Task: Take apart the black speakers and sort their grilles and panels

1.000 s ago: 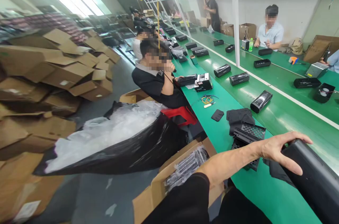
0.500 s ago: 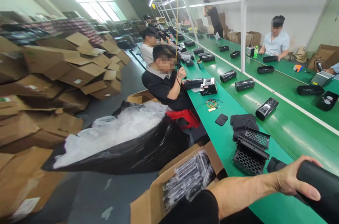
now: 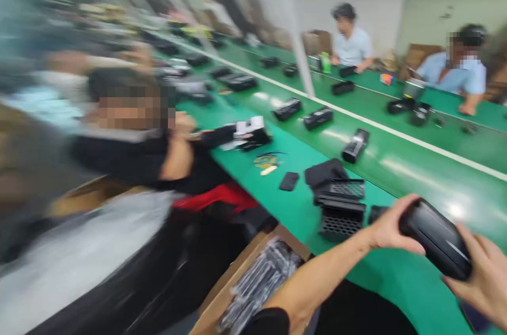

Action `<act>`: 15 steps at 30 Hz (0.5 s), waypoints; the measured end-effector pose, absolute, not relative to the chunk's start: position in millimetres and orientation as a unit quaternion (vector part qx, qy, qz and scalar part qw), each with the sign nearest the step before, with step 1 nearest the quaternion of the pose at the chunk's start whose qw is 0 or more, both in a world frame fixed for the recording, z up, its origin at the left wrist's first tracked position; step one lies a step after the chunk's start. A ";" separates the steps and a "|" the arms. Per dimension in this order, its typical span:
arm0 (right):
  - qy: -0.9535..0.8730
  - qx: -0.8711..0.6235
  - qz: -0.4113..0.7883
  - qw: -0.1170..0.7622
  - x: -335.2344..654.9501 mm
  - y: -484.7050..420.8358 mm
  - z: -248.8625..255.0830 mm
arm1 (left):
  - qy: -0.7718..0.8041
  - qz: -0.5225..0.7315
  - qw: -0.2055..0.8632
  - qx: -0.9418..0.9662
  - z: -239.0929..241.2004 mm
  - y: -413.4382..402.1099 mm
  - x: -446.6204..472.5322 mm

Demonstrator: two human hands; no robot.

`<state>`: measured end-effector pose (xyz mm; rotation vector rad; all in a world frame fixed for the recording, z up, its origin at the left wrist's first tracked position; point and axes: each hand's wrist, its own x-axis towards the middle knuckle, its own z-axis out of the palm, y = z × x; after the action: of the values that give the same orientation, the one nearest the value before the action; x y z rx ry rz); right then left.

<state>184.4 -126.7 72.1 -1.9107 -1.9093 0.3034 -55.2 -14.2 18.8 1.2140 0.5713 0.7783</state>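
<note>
I hold a black cylindrical speaker (image 3: 435,237) above the green bench (image 3: 380,277) at the lower right. My left hand (image 3: 390,226) is closed around its left end. My right hand (image 3: 481,274) grips its right end, fingers curled against it. Just left of the speaker lies a stack of black perforated grilles (image 3: 340,203) with dark cloth pieces (image 3: 325,171) behind them. The picture is smeared by motion.
An open cardboard box (image 3: 253,282) of wrapped black parts stands below the bench edge. A person in black sits close on my left. More black speakers lie along the green conveyor (image 3: 396,155). Two people sit across it.
The view has swung right and blurred. My right hand has come in and taken the speaker's right end; the left hand stays on the left end.
</note>
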 end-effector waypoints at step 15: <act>-0.552 -0.741 0.296 0.241 186.4 -176.8 71.4 | 0.311 0.301 0.755 0.492 2.3 -22.6 -70.2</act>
<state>186.4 -176.8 71.4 -2.0271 -1.5108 0.8104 -70.2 -22.6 2.3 1.0725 0.6788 0.6575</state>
